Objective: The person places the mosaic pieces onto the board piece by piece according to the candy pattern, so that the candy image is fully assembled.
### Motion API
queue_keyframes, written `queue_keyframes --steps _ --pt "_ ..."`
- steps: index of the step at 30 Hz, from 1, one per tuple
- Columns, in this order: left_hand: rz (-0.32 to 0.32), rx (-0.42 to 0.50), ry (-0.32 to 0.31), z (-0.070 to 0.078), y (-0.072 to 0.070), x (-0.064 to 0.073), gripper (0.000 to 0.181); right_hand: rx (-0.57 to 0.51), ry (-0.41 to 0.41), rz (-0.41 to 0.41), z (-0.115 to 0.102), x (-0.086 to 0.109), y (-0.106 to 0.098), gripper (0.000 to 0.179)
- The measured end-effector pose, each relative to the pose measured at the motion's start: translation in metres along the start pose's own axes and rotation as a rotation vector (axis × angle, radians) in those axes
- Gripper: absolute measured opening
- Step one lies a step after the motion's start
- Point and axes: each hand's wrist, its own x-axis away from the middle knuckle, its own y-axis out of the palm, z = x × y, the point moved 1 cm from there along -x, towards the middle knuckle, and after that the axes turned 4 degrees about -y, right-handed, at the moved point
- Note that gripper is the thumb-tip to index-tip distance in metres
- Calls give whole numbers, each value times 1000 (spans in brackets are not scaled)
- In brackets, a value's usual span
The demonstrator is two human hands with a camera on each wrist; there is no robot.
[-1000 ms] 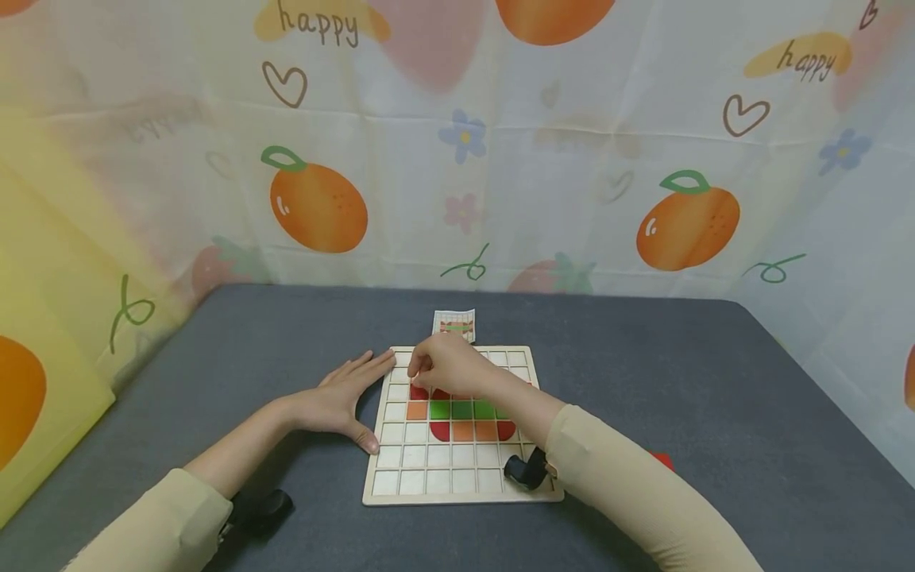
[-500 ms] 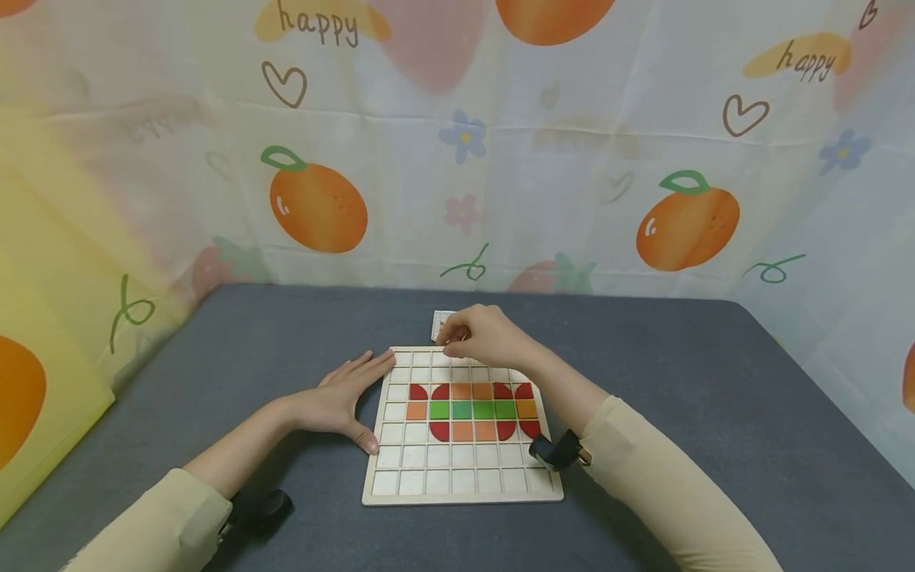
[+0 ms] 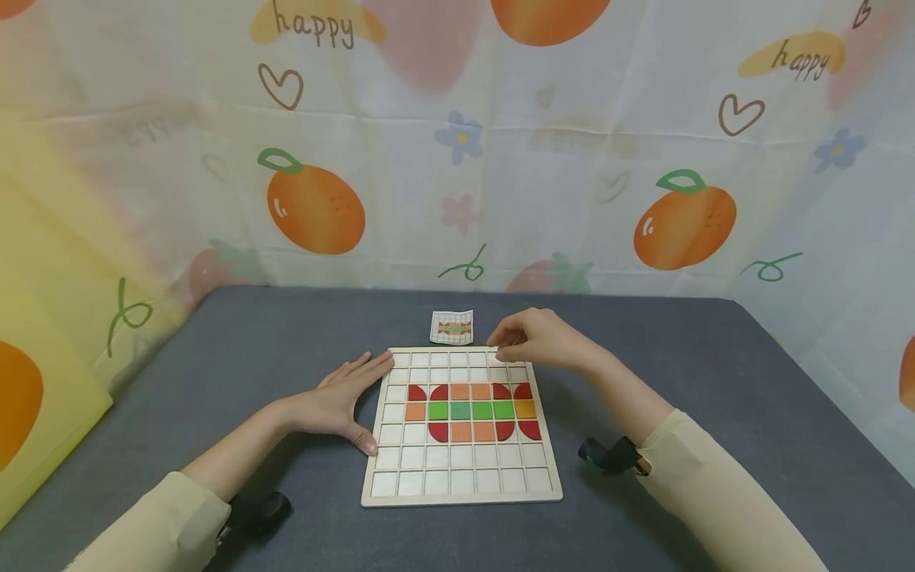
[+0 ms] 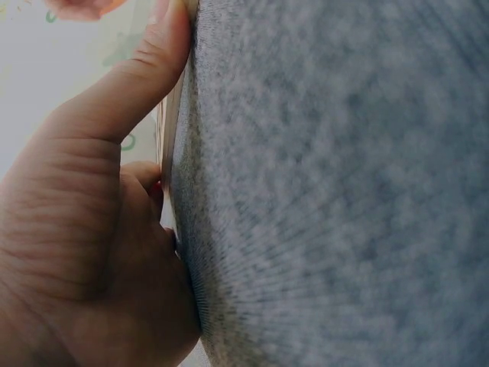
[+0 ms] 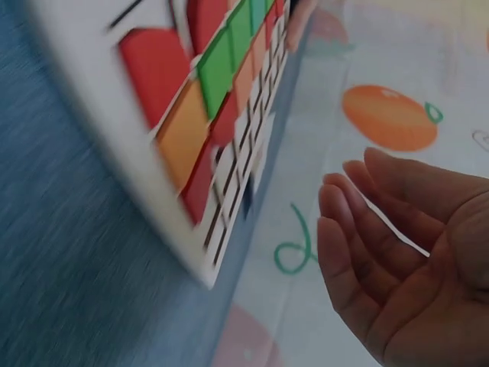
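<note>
A pale gridded board [image 3: 457, 481] lies on the dark table, with red, orange and green tiles [image 3: 461, 411] set in its middle rows. My left hand [image 3: 332, 407] rests along its left edge, fingers spread toward the far corner and thumb near the front. In the left wrist view, the thumb [image 4: 145, 61] touches the board's rim. Above the board's far right corner hovers my right hand [image 3: 543, 339]. Its fingers hang loosely curled and hold nothing, as the right wrist view shows. A small pattern card [image 3: 452, 327] lies just behind the board.
Grey cloth covers the table [image 3: 679, 349] on both sides of the board. Behind it hangs a white curtain [image 3: 400, 199] printed with oranges. A black wrist strap [image 3: 608, 457] sits below my right forearm, whose sleeve hides part of the table.
My right hand has lifted off the red tile at the board's left, then moved back and right, clear of the tiles and the card. The left hand stays in place.
</note>
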Motion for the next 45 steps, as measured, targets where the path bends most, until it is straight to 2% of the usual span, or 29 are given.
queue_keyframes --steps 8,16,20,27,34,45 --pt "-1 4 -3 0 0 2 130 26 45 -50 34 33 -7 23" --pt "-4 7 10 1 -1 2 130 18 95 -102 67 72 -12 14" --pt "-6 5 4 2 -1 1 130 -9 97 -148 81 91 -12 10" --pt "-4 7 -5 3 -1 1 130 -81 104 -202 101 122 -18 15" --pt "0 0 1 2 -1 1 130 -175 43 -284 107 138 -22 21" --pt "3 -4 10 3 -1 3 129 -310 -80 -421 111 146 -23 41"
